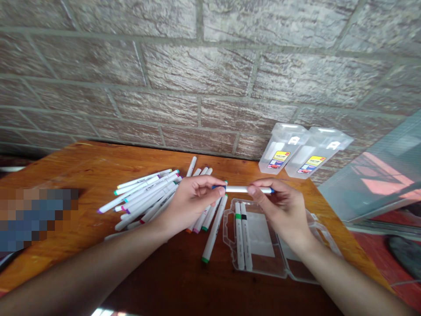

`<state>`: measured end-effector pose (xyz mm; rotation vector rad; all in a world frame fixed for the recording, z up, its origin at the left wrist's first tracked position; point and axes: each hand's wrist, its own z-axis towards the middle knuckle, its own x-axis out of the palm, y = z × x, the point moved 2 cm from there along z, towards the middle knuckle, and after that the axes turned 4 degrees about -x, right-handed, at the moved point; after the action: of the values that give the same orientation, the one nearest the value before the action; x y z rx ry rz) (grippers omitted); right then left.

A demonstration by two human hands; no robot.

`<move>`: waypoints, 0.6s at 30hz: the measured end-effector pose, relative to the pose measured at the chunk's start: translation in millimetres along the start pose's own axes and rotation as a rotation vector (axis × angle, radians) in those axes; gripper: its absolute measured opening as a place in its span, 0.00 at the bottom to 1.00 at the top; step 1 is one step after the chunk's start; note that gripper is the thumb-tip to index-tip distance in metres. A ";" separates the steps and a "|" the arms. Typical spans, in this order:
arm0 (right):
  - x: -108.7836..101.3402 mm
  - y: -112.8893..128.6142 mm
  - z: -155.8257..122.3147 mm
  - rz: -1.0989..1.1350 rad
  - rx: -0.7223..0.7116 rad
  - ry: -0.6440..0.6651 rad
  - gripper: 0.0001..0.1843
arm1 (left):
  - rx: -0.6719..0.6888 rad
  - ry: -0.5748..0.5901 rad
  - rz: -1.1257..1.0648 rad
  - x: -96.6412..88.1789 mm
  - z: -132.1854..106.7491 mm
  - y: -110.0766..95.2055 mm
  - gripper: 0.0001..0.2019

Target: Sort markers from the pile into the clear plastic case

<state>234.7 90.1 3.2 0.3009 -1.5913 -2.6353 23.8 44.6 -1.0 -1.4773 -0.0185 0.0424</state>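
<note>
Both hands hold one white marker with blue ends (241,189) level above the wooden table (82,166). My left hand (189,199) pinches its left cap, and my right hand (284,206) pinches its right end. Below them lies an open clear plastic case (263,259) with two white markers (242,237) in it, one green-capped, one black-capped. A heap of several white markers (144,195) with coloured caps lies to the left of my left hand. One green-tipped marker (213,232) lies just left of the case.
Two closed clear marker boxes (302,153) with yellow labels lean against the brick wall (197,74) at the back right. A glass panel (378,175) stands beyond the table's right edge. A blurred patch (36,215) sits at the table's left.
</note>
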 end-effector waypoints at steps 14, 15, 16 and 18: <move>1.5 3.7 -8.4 -0.213 -0.181 0.142 0.07 | 0.151 0.008 0.156 5.4 -5.6 -6.3 0.08; 1.5 3.6 -8.7 -0.219 -0.189 0.146 0.07 | 0.152 0.011 0.159 5.9 -5.9 -6.5 0.08; 1.5 3.6 -9.0 -0.227 -0.197 0.150 0.07 | 0.147 0.017 0.161 6.3 -6.2 -6.6 0.08; 1.5 3.7 -9.6 -0.245 -0.212 0.156 0.06 | 0.138 0.025 0.164 6.8 -6.7 -6.2 0.08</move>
<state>234.9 79.8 1.9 0.7109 -1.2891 -2.8424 31.0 37.6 4.4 -1.3382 0.1239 0.1548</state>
